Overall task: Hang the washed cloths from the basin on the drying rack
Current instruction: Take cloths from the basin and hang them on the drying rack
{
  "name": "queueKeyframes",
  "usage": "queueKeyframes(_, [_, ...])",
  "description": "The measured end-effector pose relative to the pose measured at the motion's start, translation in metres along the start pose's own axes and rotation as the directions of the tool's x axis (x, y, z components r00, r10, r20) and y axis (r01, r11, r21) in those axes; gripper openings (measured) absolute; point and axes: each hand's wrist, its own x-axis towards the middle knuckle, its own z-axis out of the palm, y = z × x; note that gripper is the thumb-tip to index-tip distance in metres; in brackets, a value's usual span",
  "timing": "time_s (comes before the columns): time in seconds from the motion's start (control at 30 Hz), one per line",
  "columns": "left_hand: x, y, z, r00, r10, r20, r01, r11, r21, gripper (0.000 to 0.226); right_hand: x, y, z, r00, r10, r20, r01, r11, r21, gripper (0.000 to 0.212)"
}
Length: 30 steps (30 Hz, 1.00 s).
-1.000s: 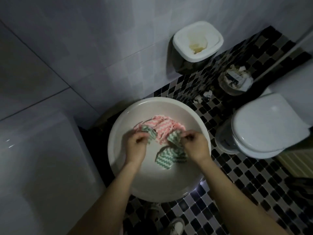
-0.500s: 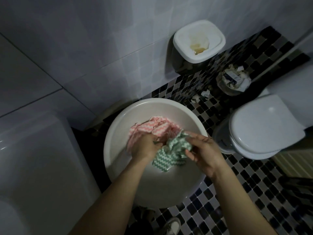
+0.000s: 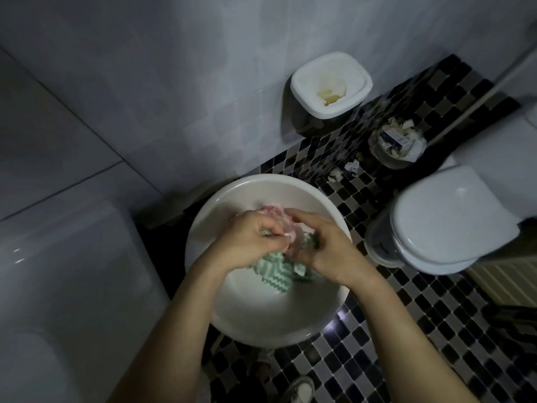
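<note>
A round white basin [image 3: 220,309] stands on the checkered floor below me. Over it, my left hand [image 3: 252,237] and my right hand [image 3: 328,245] are pressed together around a bundle of cloths. A pink zigzag cloth [image 3: 276,212] bunches between the fingers of both hands, mostly hidden by them. A green zigzag cloth [image 3: 276,270] hangs down below the hands into the basin. Both hands grip the bundle. No drying rack is in view.
A white bathtub [image 3: 66,271] fills the left. A closed white toilet [image 3: 453,219] stands to the right. A white-lidded bin [image 3: 331,82] and a full waste basket [image 3: 396,144] sit by the tiled wall. My shoe [image 3: 299,391] shows at the bottom.
The hands came together and gathered both cloths into one bunch. The pink cloth, which lay spread in the basin, is now lifted and squeezed between the hands with the green one.
</note>
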Motion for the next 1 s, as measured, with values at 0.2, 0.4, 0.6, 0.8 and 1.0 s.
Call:
queueKeyframes(0.2, [-0.039, 0.061, -0.036, 0.999, 0.045, 0.020, -0.046, 0.998, 0.042, 0.017, -0.018, -0.037, -0.006, 1.000, -0.006, -0.004, 0.006, 1.000, 0.013, 0.029])
queueKeyframes(0.4, [-0.065, 0.076, -0.045, 0.997, 0.075, -0.018, -0.077, 0.971, -0.228, 0.020, -0.042, -0.044, -0.020, 0.998, -0.043, -0.040, 0.040, 0.997, -0.062, 0.013])
queueKeyframes(0.6, [-0.080, 0.079, -0.042, 0.961, -0.009, -0.277, -0.121, 0.887, -0.446, 0.010, -0.082, -0.055, -0.046, 0.982, 0.019, 0.188, -0.113, 0.856, 0.505, 0.029])
queueKeyframes(0.8, [-0.089, 0.085, -0.030, 0.910, 0.059, -0.410, -0.143, 0.973, -0.179, 0.030, -0.113, -0.068, -0.058, 0.994, 0.042, 0.105, -0.057, 0.988, 0.141, 0.024])
queueKeyframes(1.0, [-0.099, 0.090, -0.020, 0.860, 0.113, -0.498, -0.113, 0.993, 0.030, 0.031, -0.157, -0.075, -0.074, 0.999, -0.004, -0.036, 0.005, 1.000, 0.030, 0.013])
